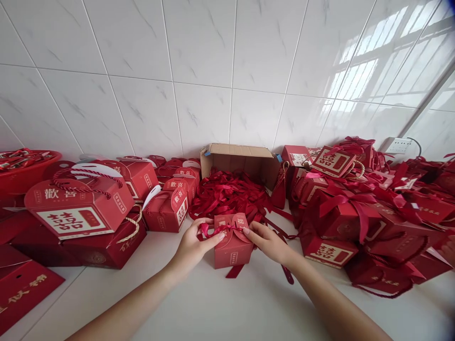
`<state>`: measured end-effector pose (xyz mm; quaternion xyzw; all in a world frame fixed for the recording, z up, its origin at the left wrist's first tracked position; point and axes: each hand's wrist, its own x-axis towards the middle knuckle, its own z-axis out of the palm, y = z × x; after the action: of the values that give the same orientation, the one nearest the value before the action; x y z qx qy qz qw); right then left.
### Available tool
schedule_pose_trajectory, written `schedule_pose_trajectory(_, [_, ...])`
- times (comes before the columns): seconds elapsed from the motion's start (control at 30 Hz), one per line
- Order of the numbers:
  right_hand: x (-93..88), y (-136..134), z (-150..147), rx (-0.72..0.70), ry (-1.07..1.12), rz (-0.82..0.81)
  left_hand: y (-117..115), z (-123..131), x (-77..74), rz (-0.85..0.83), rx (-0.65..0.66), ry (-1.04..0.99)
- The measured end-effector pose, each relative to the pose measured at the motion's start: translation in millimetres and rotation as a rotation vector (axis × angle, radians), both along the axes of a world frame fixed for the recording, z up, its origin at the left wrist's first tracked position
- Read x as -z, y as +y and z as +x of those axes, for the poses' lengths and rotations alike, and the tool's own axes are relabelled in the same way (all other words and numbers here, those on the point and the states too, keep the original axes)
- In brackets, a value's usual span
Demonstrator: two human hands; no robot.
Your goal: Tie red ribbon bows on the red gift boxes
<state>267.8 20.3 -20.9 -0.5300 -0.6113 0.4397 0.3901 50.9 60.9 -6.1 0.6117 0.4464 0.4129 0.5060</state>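
Note:
A small red gift box (232, 253) with gold lettering stands upright on the white table, a red ribbon (231, 227) running across its top. At the box's left side, my left hand (199, 237) pinches the ribbon between thumb and fingers. My right hand (265, 237) is closed on the ribbon at the right top edge, its thumb near the ribbon's middle. A ribbon tail sticks out below the front of the box. Directly behind lies a heap of loose red ribbons (231, 192), spilling from an open cardboard box (245, 154).
Red boxes with rope handles (85, 203) are stacked on the left, near a red basin (21, 175). On the right is a pile of boxes with ribbon bows (348, 215). A power strip (398, 145) sits by the tiled wall (199, 109).

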Motion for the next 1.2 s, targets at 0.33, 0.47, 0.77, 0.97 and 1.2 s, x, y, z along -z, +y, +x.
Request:
schedule_pose_trajectory(0.33, [1.3,-1,-1,-0.032,0.132,-0.036,-6,5,0.5,-0.102,0.006,-0.149])
schedule_pose_trajectory(0.47, [1.6,-1,-2,-0.047,0.134,-0.038,-6,14,-2.0,-0.170,-0.003,-0.210])
schedule_pose_trajectory(0.77, [0.0,-4,-5,-0.039,0.099,-0.024,-1,28,0.3,-0.209,-0.027,-0.189])
schedule_pose_trajectory(0.97, [4.1,-2,-4,-0.019,0.064,-0.024,0,28,6.0,-0.214,-0.061,-0.166])
schedule_pose_trajectory(1.2, [2.5,-3,-2,-0.031,0.060,-0.012,2,22,1.6,-0.213,0.034,-0.250])
